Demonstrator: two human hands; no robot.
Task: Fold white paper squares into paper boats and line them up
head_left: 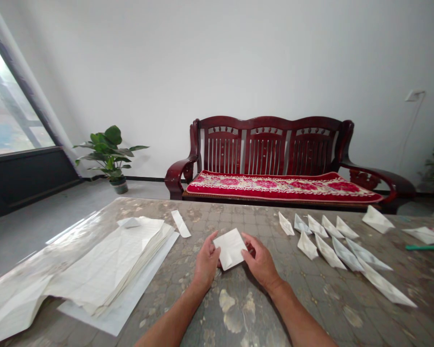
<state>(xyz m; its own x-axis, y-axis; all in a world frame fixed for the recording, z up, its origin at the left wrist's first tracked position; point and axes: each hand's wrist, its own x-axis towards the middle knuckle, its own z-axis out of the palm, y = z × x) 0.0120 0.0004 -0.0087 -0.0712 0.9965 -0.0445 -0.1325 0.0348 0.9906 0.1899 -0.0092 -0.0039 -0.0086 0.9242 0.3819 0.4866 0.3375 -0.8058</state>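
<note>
A small folded square of white paper (230, 248) is held up just above the table, tilted with one corner toward the top. My left hand (207, 260) pinches its left side, thumb on the near face and fingers behind. On the opposite side, my right hand (259, 259) grips the edge the same way, the thumb pressing near the right corner. Several folded paper boats (331, 251) stand in rows to the right of my right hand. To the left of my left hand lies a narrow paper strip (181, 224).
A stack of paper sheets (108, 270) covers the left of the patterned table (235, 308). A green pen-like item (422, 247) lies at the far right by another folded paper (425, 235). Beyond the table stand a wooden bench (267, 144) and a potted plant (112, 154).
</note>
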